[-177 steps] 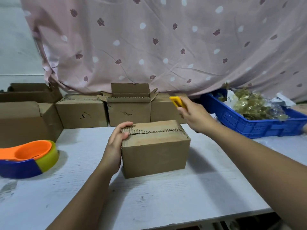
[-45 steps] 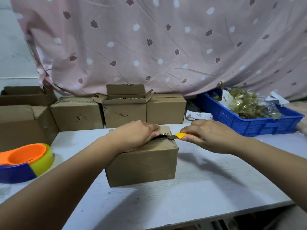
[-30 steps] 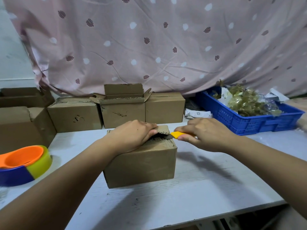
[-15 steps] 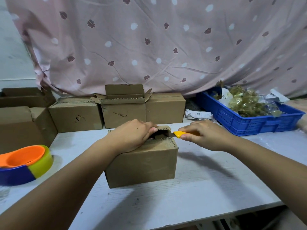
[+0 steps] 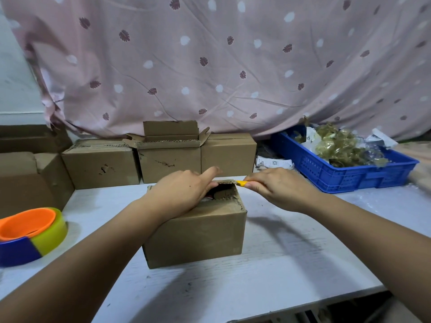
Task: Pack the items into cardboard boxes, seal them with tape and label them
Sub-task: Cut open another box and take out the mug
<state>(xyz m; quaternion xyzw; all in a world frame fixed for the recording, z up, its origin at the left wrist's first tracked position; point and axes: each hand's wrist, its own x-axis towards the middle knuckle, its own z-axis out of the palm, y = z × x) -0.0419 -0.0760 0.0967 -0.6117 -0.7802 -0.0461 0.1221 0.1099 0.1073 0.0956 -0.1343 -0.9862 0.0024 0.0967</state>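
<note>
1. Since half a second earlier, the gap under the far flap (image 5: 225, 182) of the cardboard box (image 5: 198, 231) has widened, and the index finger of the left hand (image 5: 184, 194) has lifted clear of the flap
2. Left hand: palm rests on the box top; the lower fingers hook under the far flap's edge and hold it raised, with the index finger stretched out above it
3. Right hand (image 5: 277, 188): clenched round a yellow cutter (image 5: 241, 183), whose front end meets the right end of the raised flap
4. Cardboard box: upright near the middle of the white table (image 5: 291, 264), between the two forearms; something red shows in the opening, too little of it to identify
5. Background: a row of cardboard boxes (image 5: 100, 164) stands against a pink leaf-print curtain (image 5: 210, 66), the middle one open; a blue crate (image 5: 349, 176) at the right holds gold-coloured packets (image 5: 338, 148); a white labelled packet (image 5: 272, 162) lies between row and crate; an orange, yellow and blue plastic object (image 5: 30, 231) sits at the left edge
</note>
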